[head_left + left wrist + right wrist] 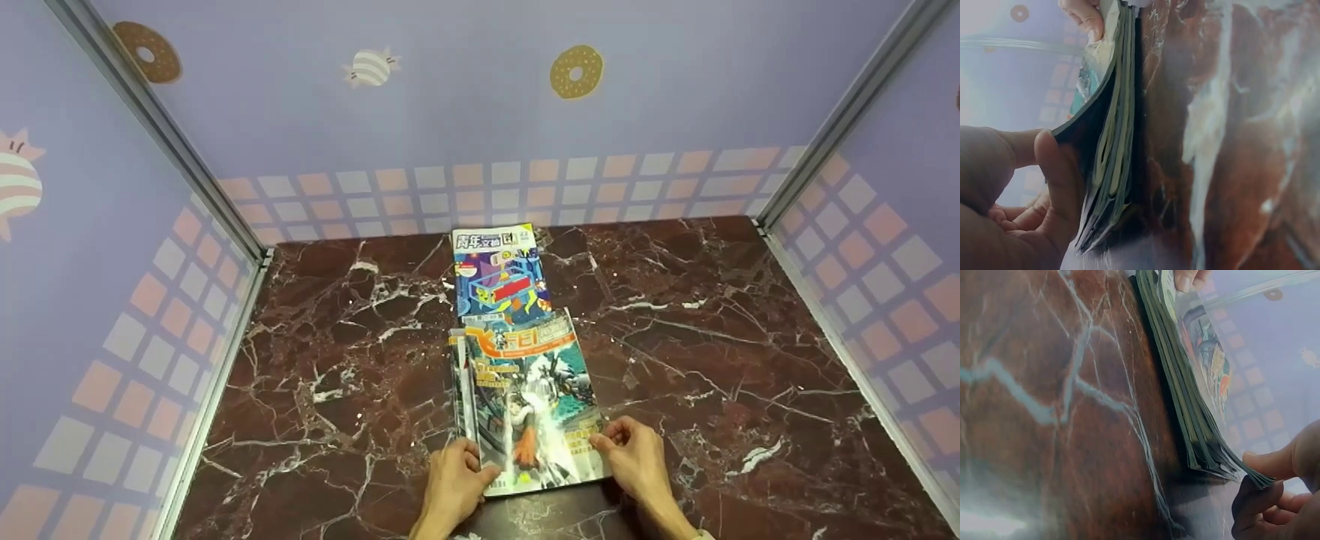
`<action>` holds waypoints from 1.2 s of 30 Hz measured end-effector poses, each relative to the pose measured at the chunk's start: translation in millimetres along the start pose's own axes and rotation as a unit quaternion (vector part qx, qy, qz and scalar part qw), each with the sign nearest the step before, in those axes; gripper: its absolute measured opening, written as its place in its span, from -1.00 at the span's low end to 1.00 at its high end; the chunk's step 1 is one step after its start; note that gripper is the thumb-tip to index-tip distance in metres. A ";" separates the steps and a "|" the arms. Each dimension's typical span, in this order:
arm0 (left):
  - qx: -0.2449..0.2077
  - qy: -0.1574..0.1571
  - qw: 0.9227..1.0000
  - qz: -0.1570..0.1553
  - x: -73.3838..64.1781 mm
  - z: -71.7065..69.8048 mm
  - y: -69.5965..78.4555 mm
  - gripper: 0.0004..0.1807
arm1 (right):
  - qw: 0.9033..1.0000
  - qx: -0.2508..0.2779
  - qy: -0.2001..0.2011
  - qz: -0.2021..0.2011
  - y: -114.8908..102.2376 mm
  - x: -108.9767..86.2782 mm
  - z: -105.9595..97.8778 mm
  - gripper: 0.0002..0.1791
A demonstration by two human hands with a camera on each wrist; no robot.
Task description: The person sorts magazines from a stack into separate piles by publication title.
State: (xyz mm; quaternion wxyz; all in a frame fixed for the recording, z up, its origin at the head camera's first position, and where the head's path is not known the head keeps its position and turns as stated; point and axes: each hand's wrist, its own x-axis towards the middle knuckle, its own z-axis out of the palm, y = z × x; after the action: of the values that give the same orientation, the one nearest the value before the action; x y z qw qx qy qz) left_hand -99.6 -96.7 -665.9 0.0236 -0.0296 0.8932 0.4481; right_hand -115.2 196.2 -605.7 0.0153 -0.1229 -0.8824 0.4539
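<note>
A glossy magazine with an orange masthead and a comic-style cover tops a stack of magazines. My left hand pinches its lower left edge between thumb and fingers. At its lower right edge, my right hand pinches it the same way. Both wrist views show the held edges bent up from the magazines beneath, whose page edges fan out a little. Just beyond the stack lies a blue and purple magazine with a white title band, its near end overlapped by the stack.
The dark red marbled tabletop extends around the stack. Lilac panels with donut and candy prints stand at the back, left and right, joined by metal corner posts.
</note>
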 end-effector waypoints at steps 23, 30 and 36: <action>0.024 0.034 0.994 0.099 52.0 42.0 25.4 -0.75 | 0.997 0.011 0.079 -0.016 10.7 25.3 -25.8 -0.78; 0.035 0.020 0.994 0.103 66.9 41.0 41.5 -0.69 | 0.995 0.002 0.091 -0.033 11.5 40.0 -31.4 -0.77; 0.018 0.010 0.992 0.125 81.0 30.9 59.7 -0.71 | 0.994 0.011 0.098 -0.047 8.9 59.8 -33.3 -0.77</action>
State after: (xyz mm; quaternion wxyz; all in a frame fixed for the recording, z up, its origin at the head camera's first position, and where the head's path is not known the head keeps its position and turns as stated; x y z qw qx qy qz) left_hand -184.3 -38.9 -642.2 -0.0411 0.0781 0.8979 0.4312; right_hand -166.8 241.5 -598.3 0.1240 -0.1249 -0.8766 0.4479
